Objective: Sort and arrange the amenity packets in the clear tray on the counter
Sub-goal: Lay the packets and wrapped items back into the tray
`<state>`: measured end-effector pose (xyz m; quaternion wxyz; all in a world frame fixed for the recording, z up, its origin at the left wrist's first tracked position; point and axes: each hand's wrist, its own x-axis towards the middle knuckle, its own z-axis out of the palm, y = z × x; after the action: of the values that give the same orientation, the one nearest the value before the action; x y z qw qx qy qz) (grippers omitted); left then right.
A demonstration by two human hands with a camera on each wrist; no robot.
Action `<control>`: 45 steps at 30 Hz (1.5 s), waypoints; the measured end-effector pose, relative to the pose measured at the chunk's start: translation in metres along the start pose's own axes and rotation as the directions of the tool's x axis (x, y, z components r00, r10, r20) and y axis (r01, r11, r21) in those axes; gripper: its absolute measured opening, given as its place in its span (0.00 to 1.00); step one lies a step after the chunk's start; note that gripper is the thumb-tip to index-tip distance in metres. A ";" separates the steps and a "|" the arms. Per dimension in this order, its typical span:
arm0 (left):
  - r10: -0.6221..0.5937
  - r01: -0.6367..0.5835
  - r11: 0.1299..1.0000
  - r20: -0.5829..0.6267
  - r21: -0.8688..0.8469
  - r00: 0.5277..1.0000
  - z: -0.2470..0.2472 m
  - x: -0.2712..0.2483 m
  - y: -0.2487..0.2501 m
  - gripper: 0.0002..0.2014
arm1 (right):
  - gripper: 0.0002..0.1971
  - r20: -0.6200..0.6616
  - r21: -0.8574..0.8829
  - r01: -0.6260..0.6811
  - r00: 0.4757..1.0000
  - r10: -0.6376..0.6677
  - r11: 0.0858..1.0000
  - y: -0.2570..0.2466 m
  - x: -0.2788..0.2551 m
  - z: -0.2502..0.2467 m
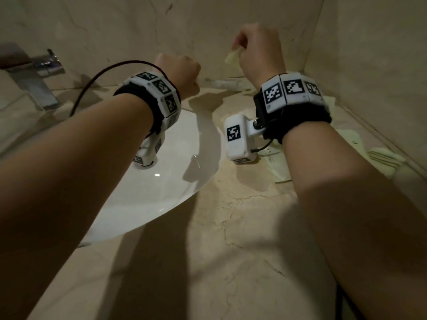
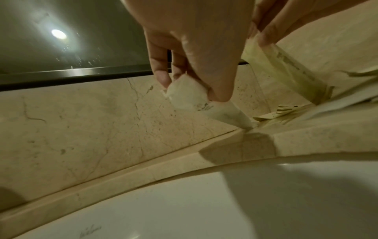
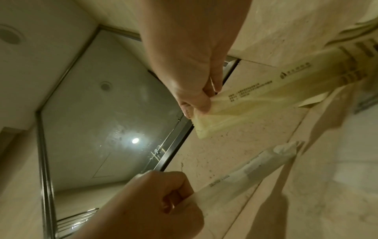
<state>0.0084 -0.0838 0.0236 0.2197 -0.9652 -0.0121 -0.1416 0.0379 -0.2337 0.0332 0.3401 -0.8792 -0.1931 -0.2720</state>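
Note:
My left hand point(image 1: 184, 72) is raised over the back of the counter, fingers curled. In the left wrist view my left hand point(image 2: 196, 93) pinches the top end of a long white packet point(image 2: 225, 113), whose lower end touches the counter by the wall. My right hand point(image 1: 245, 47) is higher, near the wall corner. There my right hand point(image 3: 201, 106) pinches the end of a pale yellow printed packet point(image 3: 255, 98), seen small in the head view as the yellow packet point(image 1: 232, 57). More packets point(image 1: 277, 162) lie on the counter under my right wrist. I cannot make out the clear tray.
A white sink basin point(image 1: 161, 181) lies below my left wrist, with a chrome faucet point(image 1: 39, 72) at the far left. Marble walls meet in a corner behind my right hand. A folded pale packet point(image 1: 383, 155) lies along the right wall. A mirror point(image 2: 61, 40) hangs above the backsplash.

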 end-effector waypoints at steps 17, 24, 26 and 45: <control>0.005 0.006 0.994 -0.100 0.105 0.995 -0.039 -0.020 -0.033 0.13 | 0.15 -0.070 -0.186 0.273 0.955 -0.289 0.944 -0.041 -0.010 -0.019; 0.008 0.009 0.989 -0.114 0.146 0.993 -0.050 -0.035 -0.053 0.13 | 0.16 0.051 -0.234 0.334 0.942 -0.332 0.913 -0.062 -0.016 -0.027; 0.010 0.010 0.987 -0.124 0.161 0.992 -0.053 -0.040 -0.058 0.13 | 0.16 0.064 -0.240 0.348 0.937 -0.343 0.906 -0.070 -0.016 -0.029; -0.094 0.137 0.953 -0.165 0.269 0.982 -0.079 -0.099 -0.135 0.12 | 0.16 0.054 -0.193 0.486 0.873 -0.485 0.852 -0.158 -0.033 -0.023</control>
<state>-0.1195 0.0081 0.1212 0.3451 -0.9088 -0.0719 -0.2232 -0.0792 -0.1455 0.1052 0.1697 -0.8322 -0.3809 -0.3654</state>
